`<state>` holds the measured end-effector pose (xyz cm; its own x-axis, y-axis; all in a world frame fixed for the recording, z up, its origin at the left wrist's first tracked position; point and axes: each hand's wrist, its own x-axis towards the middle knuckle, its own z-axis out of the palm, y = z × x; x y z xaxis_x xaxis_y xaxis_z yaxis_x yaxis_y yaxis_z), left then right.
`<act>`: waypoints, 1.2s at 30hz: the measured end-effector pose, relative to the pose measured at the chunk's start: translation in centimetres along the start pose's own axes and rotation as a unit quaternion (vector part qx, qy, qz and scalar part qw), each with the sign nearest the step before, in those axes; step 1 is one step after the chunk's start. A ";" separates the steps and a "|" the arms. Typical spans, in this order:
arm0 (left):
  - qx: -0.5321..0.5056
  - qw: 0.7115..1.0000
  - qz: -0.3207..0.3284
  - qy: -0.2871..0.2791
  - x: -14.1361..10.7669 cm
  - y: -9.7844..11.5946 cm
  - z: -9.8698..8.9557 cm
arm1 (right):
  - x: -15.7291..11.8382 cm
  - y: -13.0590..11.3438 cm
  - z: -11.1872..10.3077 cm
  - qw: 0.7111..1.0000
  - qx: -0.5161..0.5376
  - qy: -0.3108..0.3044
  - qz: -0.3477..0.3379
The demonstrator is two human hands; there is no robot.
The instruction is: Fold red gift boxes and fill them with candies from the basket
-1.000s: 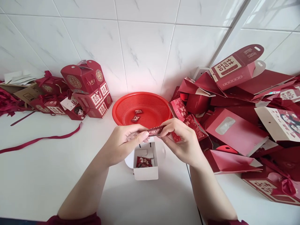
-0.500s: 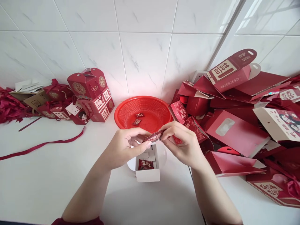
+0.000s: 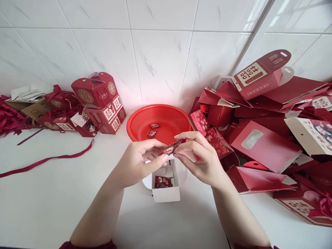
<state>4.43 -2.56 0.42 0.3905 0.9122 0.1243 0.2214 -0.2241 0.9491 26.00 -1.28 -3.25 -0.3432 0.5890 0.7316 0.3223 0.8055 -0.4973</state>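
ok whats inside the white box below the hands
The white box holds at least one red packet with pale lettering, toward the near end, and white card pieces beyond it. Whatever lies underneath them is covered.

Maroon patterned wrapper (image 3: 170,149), red basket (image 3: 173,121), white box (image 3: 166,195)

Can't tell home from small shop, but looks like a packing corner. Got marbled white tiles (image 3: 160,62) on the far wall, a white worktop (image 3: 64,207), red gift boxes (image 3: 93,91) stacked far left, a messy heap of red cartons (image 3: 264,145) right, loose ribbon (image 3: 52,162) left, wrapped sweets (image 3: 163,181) in an open white box (image 3: 166,195) near the middle.
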 end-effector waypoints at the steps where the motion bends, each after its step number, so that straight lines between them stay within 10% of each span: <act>1: -0.001 1.000 -0.001 0.000 0.0 -0.1 0.0 | 0.0 0.0 0.1 1.000 -0.006 -0.002 -0.001; 27: 0.032 0.997 0.053 0.039 -0.3 -0.6 0.5 | 0.1 0.2 0.5 0.990 -0.094 0.052 -0.088; 36: -0.019 1.000 0.008 0.000 -0.1 -0.3 -1.0 | 0.0 -0.6 -0.4 0.986 0.090 0.029 0.138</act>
<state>3.40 -2.24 0.46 0.3941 0.9083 0.1402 0.1813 -0.2263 0.9570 26.20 -1.83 -2.77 -0.2117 0.7875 0.5788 0.2324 0.6158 -0.7528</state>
